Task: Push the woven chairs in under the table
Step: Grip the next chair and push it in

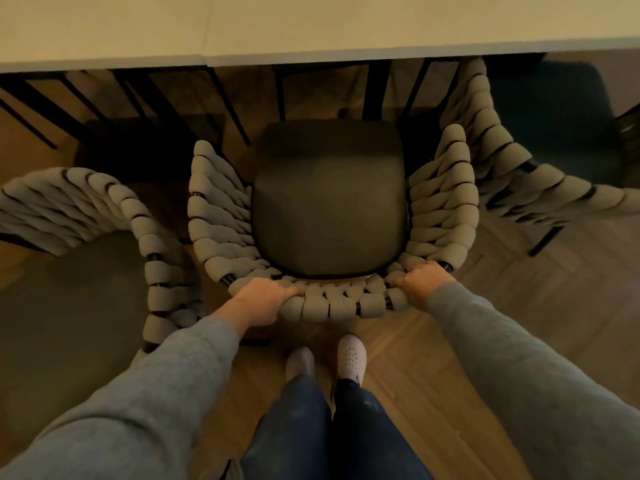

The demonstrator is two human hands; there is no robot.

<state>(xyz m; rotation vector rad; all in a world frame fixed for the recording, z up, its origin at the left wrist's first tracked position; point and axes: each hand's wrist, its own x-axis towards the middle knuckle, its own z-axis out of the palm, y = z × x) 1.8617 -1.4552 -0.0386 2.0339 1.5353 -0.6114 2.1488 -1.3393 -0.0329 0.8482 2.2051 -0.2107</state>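
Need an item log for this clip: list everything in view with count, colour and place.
table: one, pale top, across the far edge.
woven chairs: three, grey-beige; middle woven chair facing the table, left woven chair and right woven chair beside it.
seat cushion: one, dark, on the middle chair.
floor: brown wood, underneath.
shoes: two, pale, bottom centre.
trousers: one pair, dark blue, bottom centre.
sleeves: two, grey, on both arms.
hands: two; left hand and right hand grip the middle chair's back rim.

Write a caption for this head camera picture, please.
The left hand and right hand grip the woven back of the middle chair, facing the pale table.
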